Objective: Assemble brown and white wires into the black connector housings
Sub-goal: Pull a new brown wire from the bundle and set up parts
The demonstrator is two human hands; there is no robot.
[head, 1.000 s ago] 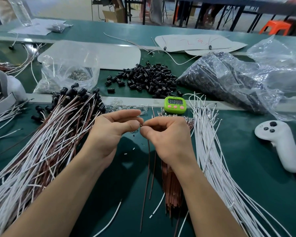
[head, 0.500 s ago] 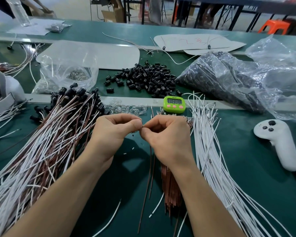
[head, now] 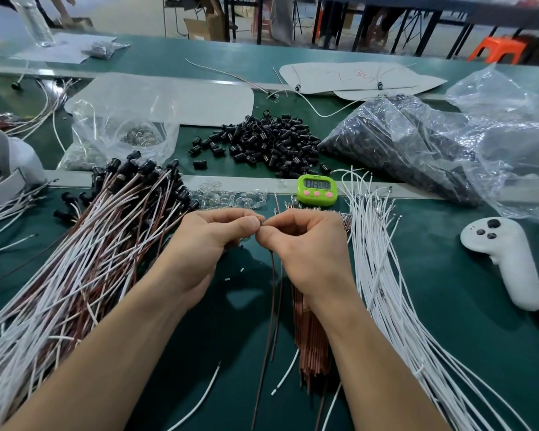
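Both hands are inching closer below the timer [head: 317,189]: left hand [head: 206,244] clamping something hidden, right hand [head: 305,247] pinching a brown wire [head: 269,306], probably mid-insertion.

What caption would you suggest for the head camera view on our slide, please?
Both hands, left hand and right hand, pinch a brown wire end between finished harnesses and white wires.

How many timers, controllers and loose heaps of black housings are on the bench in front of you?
Timers: 1
Controllers: 1
Loose housing heaps: 1
Total: 3
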